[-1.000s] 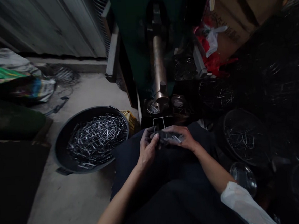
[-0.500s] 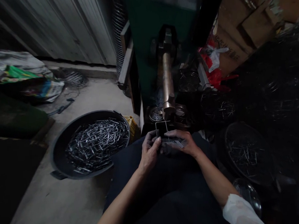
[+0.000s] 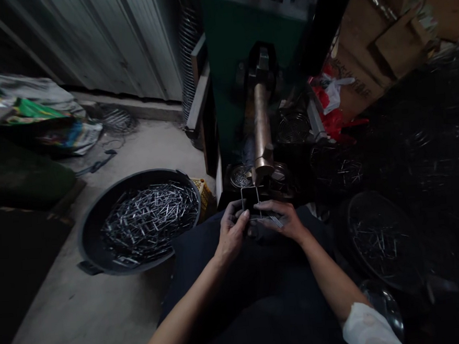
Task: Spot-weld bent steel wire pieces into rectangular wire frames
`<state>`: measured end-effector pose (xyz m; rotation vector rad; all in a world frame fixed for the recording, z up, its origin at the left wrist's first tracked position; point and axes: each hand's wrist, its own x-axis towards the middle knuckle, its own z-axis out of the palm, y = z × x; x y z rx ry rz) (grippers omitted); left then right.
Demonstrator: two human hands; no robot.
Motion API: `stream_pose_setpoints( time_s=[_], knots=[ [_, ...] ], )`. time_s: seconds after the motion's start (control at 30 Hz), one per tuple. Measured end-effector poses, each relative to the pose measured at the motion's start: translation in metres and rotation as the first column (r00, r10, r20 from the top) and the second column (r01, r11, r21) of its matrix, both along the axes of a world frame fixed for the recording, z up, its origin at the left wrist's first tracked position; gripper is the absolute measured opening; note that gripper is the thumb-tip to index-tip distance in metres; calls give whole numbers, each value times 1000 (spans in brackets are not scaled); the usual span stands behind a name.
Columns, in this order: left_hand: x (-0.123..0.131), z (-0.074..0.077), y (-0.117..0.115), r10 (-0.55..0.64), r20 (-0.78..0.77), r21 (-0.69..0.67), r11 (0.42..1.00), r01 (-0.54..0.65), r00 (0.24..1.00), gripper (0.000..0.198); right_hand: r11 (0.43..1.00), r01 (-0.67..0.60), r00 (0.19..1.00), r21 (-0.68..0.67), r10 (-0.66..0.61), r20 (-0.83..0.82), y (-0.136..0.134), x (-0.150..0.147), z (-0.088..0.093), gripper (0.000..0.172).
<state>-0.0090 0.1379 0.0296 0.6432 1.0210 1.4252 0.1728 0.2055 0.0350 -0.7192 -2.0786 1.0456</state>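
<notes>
Both hands meet above my lap, in front of a machine with a copper-coloured cylinder. My left hand pinches the left side of a thin U-shaped wire frame. Its top bar lies at the pointed tip under the cylinder; contact there is too small to be sure of. My right hand closes on the frame's right leg and also holds several short metal rods. The lower fingers of both hands are dark and hard to make out.
A large black basin full of metal rods stands on the floor at left, beside a yellow crate. Small dishes of metal parts sit under the cylinder. A dark tub with wire pieces is at right, cardboard boxes behind.
The view has shifted slightly, so the machine appears a little further right. The wire frame's right corner is now closer to the pointed tip. Both hands keep their hold.
</notes>
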Motion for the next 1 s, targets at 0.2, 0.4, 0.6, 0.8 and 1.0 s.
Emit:
stream_pose_setpoints(
  time_s=[0.2,0.4,0.6,0.8,1.0],
  knots=[
    [1,-4,1,-28,29,-11,1000,28,999,43,999,22,999,-27,-23,-41,-1,-2,-2,36],
    [-6,2,17,-18,-113,-4,1000,18,993,41,996,89,996,8,-88,-13,7,-6,-1,39],
    [-13,13,59,-12,-169,42,999,20,986,41,962,274,961,-6,-274,-45,36,-5,7,20],
    [-17,4,82,0,-126,83,997,10,992,40,933,295,947,-207,-314,-66,49,-9,8,20],
    [-17,-1,91,22,-103,88,996,-13,994,38,934,305,942,-186,-325,-86,54,-16,6,21]
  ],
)
